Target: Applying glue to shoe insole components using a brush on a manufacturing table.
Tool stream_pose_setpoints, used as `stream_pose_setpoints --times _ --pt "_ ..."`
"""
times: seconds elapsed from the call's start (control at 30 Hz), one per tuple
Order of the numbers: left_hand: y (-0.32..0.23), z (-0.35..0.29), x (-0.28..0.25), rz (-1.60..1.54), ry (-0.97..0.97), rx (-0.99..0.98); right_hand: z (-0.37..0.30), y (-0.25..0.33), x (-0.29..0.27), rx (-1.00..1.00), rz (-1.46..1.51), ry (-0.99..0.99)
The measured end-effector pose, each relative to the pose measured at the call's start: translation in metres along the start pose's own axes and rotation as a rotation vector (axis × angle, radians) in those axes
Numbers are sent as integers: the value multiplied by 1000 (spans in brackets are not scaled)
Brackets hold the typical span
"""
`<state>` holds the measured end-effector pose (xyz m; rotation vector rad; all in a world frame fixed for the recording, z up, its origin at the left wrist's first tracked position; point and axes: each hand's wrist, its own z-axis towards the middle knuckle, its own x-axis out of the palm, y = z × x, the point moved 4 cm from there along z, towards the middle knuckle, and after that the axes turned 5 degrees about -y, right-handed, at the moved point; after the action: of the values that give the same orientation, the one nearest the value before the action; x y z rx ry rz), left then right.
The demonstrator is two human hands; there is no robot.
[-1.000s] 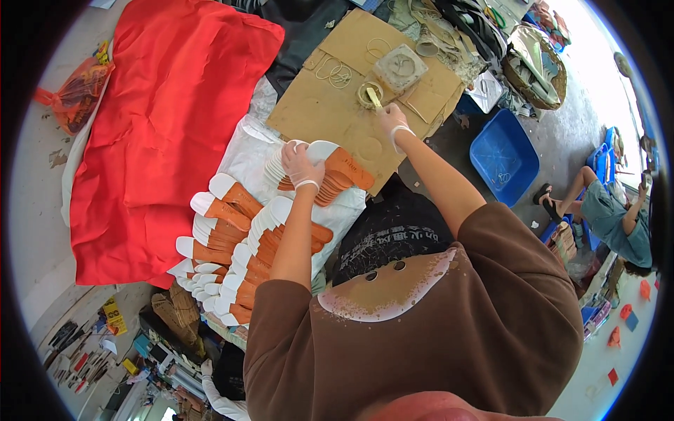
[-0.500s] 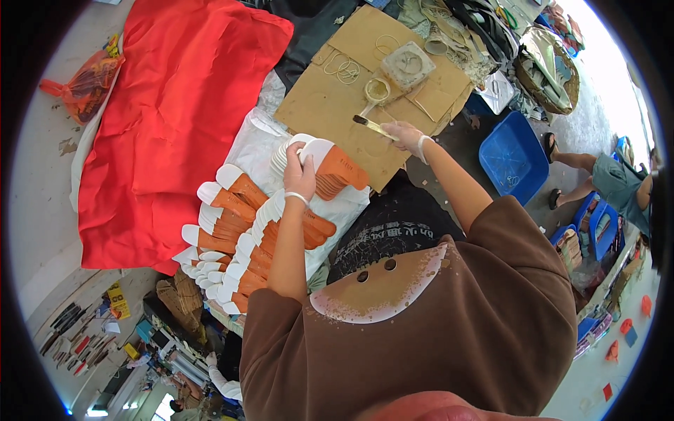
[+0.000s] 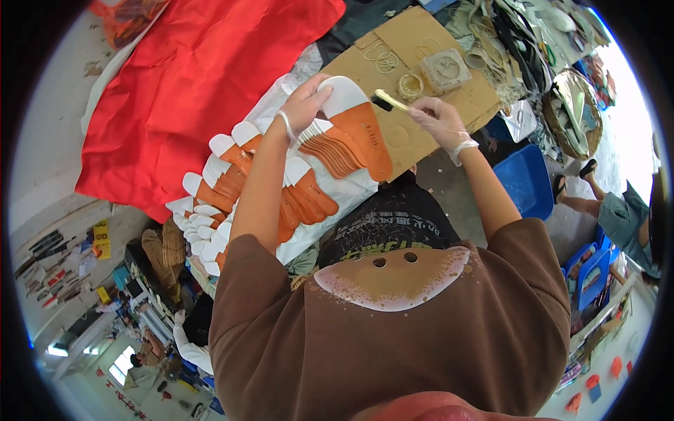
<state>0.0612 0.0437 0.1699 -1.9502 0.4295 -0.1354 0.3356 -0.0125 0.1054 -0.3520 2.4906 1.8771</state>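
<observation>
My left hand [image 3: 304,105], in a thin clear glove, grips the white end of an orange-brown and white insole [image 3: 365,130]. That insole is held up above a fanned stack of the same kind [image 3: 333,153]. Between the gloved fingers of my right hand [image 3: 441,123] is a small brush [image 3: 392,99] with a pale handle and dark bristles. The bristles are close to the insole's right edge; whether they touch it I cannot tell. More insoles [image 3: 298,193] lie in overlapping rows on a white sheet [image 3: 351,200] below and left of my left hand.
A cardboard sheet [image 3: 397,52] bears a small round pot [image 3: 411,85], a clear square container [image 3: 446,69] and loose rubber bands. Red cloth [image 3: 196,84] covers the left side. A blue tub [image 3: 525,182] stands on the floor at right, near another person's legs [image 3: 579,203].
My left hand has raised one insole off the stack. The brush has moved from beside the pot toward the insole, its bristles now tilted down. The whole view has shifted.
</observation>
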Motion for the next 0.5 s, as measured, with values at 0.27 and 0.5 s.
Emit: stream_pose_setpoints --times 0.27,0.5 --pt "-10 -11 -17 -151 -59 -5 -5 72 -9 -593 -466 -131" --pt "-7 -16 -20 -354 -25 -3 -3 79 1 -550 -490 55"
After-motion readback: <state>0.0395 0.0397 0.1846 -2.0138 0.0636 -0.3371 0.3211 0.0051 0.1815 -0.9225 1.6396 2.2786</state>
